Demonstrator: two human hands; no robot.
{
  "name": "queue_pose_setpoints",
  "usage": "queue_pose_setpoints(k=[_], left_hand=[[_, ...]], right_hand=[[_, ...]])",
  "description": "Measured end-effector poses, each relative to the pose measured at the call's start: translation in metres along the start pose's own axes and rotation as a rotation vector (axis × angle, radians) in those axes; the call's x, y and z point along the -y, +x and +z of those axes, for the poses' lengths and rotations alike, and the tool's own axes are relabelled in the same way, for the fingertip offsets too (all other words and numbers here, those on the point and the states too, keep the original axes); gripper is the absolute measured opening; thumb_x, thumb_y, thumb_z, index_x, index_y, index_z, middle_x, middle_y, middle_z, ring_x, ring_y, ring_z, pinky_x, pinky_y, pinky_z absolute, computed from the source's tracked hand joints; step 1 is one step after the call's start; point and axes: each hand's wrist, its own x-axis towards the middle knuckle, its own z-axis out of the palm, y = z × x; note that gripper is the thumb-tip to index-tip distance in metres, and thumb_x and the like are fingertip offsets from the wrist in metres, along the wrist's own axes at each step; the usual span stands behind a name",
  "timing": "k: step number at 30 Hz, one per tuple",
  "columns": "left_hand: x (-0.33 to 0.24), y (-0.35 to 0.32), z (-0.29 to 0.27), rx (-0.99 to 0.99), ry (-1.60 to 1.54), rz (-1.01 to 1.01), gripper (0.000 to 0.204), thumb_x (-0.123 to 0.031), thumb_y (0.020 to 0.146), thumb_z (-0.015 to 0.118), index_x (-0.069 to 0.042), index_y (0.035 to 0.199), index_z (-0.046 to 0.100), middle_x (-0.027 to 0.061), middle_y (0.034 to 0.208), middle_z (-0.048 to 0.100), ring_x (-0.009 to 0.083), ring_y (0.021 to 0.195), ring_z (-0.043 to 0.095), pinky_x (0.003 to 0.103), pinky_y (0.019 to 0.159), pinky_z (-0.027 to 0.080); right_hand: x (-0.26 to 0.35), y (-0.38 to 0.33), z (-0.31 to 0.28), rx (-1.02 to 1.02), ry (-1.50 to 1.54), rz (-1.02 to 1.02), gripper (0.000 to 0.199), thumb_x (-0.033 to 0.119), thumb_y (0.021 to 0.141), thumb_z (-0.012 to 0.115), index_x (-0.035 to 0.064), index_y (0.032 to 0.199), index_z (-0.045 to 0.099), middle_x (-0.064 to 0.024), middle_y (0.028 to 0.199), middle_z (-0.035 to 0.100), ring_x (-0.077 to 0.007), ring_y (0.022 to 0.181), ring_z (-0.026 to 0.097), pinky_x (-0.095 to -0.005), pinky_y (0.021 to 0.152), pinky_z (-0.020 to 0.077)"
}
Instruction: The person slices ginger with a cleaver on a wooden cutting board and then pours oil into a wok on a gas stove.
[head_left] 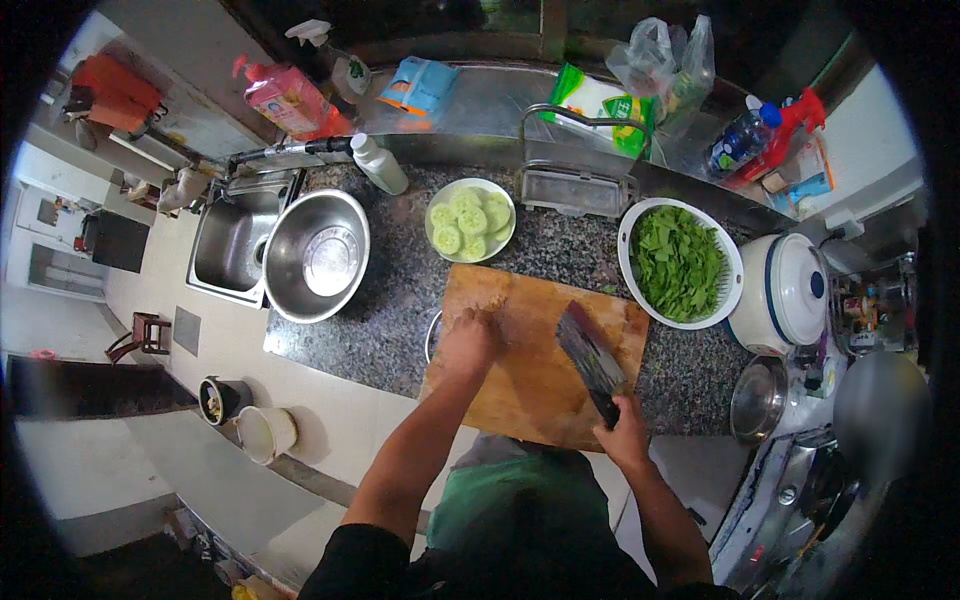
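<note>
Desk (400, 300): dark speckled granite, inset steel sink (225, 245) at left end.
On it, left to right:
- large steel bowl (315, 255), overhanging sink edge;
- white squeeze bottle (378, 163), lying tilted near back edge;
- white plate of cucumber slices (470, 218);
- wooden cutting board (530, 375) at front edge, overhanging slightly;
- rectangular steel tray (578, 190) at back;
- white colander of green leaves (680, 262);
- white rice cooker (785, 290), touching colander;
- steel lid (758, 400) at right front.
</note>
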Motion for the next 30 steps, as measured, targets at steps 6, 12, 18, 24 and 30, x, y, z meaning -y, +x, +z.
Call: queue_pose_setpoints(k=[6, 12, 18, 24, 30], left_hand=[[0.011, -0.007, -0.022, -0.042, -0.159, 0.241, 0.010, -0.018, 0.077, 0.058, -0.009, 0.079, 0.061, 0.0099, 0.084, 0.057, 0.0306, 0.071, 0.060, 0.045, 0.060, 0.049], [0.074, -0.062, -0.039, -0.028, 0.005, 0.707, 0.014, -0.014, 0.074, 0.062, -0.010, 0.087, 0.063, 0.0062, 0.081, 0.057, 0.0265, 0.070, 0.059, 0.040, 0.060, 0.050], [0.105, -0.078, -0.042, 0.104, 0.079, 0.689, 0.035, -0.013, 0.074, 0.054, -0.007, 0.109, 0.054, 0.0123, 0.101, 0.053, 0.0314, 0.102, 0.053, 0.041, 0.078, 0.049], [0.101, -0.134, -0.026, -0.072, -0.108, 0.351, 0.025, -0.005, 0.068, 0.060, -0.010, 0.092, 0.064, 0.0062, 0.096, 0.058, 0.0273, 0.083, 0.056, 0.038, 0.066, 0.049], [0.072, -0.152, -0.011, -0.058, -0.091, 0.298, 0.034, -0.009, 0.067, 0.060, -0.009, 0.101, 0.063, 0.0081, 0.112, 0.055, 0.0271, 0.097, 0.053, 0.038, 0.077, 0.046]], right_hand=[[-0.005, -0.027, 0.018, -0.162, 0.109, -0.125, 0.041, 0.010, 0.064, 0.068, -0.0009, 0.100, 0.052, -0.0144, 0.087, 0.056, -0.0275, 0.074, 0.057, -0.0370, 0.067, 0.0462], [0.022, -0.040, 0.011, 0.028, 0.387, 0.032, 0.035, 0.011, 0.070, 0.064, -0.0011, 0.100, 0.051, -0.0085, 0.080, 0.055, -0.0157, 0.071, 0.054, -0.0299, 0.063, 0.0440], [0.033, -0.024, 0.004, 0.338, 0.369, -0.098, 0.034, 0.019, 0.081, 0.064, 0.0001, 0.105, 0.049, -0.0096, 0.086, 0.054, -0.0178, 0.080, 0.053, -0.0331, 0.070, 0.0432], [0.052, -0.009, 0.002, 0.564, 0.287, -0.130, 0.048, 0.024, 0.085, 0.062, -0.0010, 0.123, 0.045, -0.0184, 0.110, 0.057, -0.0286, 0.104, 0.055, -0.0370, 0.088, 0.0428], [0.059, -0.008, 0.014, 0.771, 0.226, -0.210, 0.047, 0.023, 0.091, 0.053, -0.0017, 0.129, 0.041, -0.0194, 0.122, 0.053, -0.0279, 0.113, 0.052, -0.0339, 0.095, 0.0384]])
